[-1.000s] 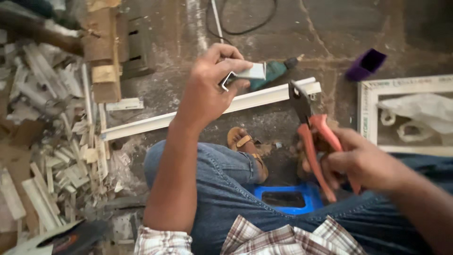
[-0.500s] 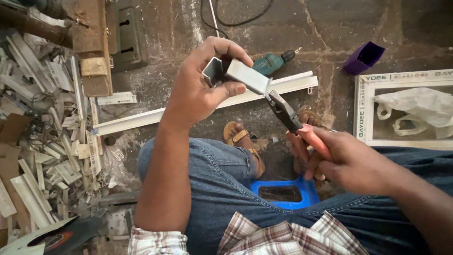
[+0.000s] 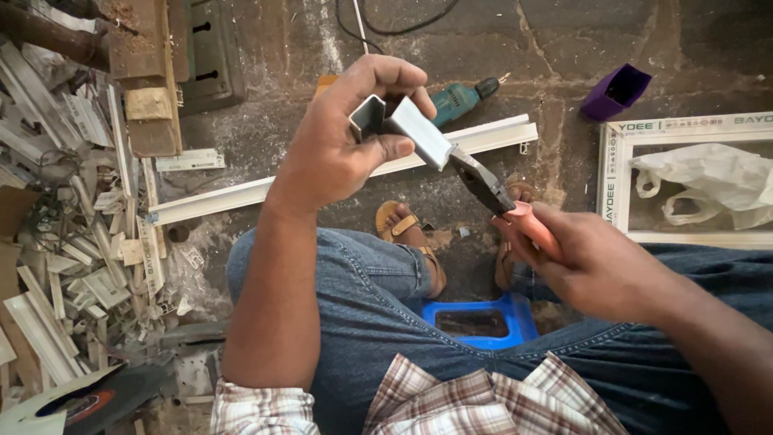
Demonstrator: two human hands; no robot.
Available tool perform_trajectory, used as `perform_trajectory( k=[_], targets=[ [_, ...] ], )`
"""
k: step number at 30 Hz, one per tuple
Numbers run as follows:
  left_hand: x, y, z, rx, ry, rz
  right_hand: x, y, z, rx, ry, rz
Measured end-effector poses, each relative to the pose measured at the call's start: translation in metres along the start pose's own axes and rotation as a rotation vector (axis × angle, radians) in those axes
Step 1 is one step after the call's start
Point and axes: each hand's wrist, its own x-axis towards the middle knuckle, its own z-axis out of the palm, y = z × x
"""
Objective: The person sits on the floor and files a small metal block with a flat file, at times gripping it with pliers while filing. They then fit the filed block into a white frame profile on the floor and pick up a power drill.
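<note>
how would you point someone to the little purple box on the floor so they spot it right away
Start at the big white frame lying on the stone floor at the right, with a white plastic bag inside it. Just beyond its upper left corner sits the small purple box, open at the top. It is the only purple thing among the white strips, well apart from the teal drill.

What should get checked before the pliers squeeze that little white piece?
1. Left hand holds the short white channel piece firmly: ok.
2. Pliers tip meets the piece's end: ok.
3. Right hand wraps the red handles: ok.
4. Left fingers away from the pliers tip: ok, though the thumb sits close.
5. How deep the pliers bite: cannot tell.
6. Sandalled foot lies below the work: not ok if bits drop.
</note>
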Motion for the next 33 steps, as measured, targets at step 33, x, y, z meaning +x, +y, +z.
perform_trajectory(
  k=[33],
  targets=[
    [0.005, -0.002, 0.01, 0.523, -0.099, -0.037, 0.018, 0.012, 0.007, -0.15, 0.166, 0.025]
  ],
)
